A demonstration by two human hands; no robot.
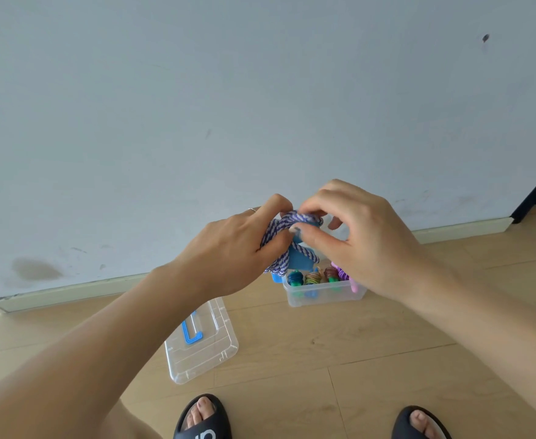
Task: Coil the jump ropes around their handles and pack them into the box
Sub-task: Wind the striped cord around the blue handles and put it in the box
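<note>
- Head view, centre of the frame: the left hand [232, 248] and the right hand [363, 239] meet on one blue-and-white braided jump rope [279, 231], held up in the air in front of the pale wall [260, 90]; the left fingers are curled round the wound cord from the left side and grip the bundle; the right thumb and forefinger pinch a turn of cord at the top of the bundle, the other right fingers loosely bent and holding nothing that can be seen.
- The blue handles [300, 259] show below the thumbs, their long axis running roughly top to bottom of the frame, tilted a little; the cord crosses them at a slant; how much loose cord remains cannot be told, since the hands cover it.
- The relation that matters: the clear plastic box [323, 296] sits on the wood floor [387, 359] just below and slightly right of the bundle in the frame, partly behind the right hand; that hand looks the nearer one to it.
- Inside the box lie several coiled ropes [312, 277], green, yellowish and reddish, with a purple one at the right end; room seems left at the left end, though this is a judgement.
- Lower centre-left: the clear lid [209, 359] with its blue latch lies flat on the floor, apart from the box; two black sandals [203, 423] stand at the bottom edge.
- The winding looks nearly done; the drop would go down and slightly right.
</note>
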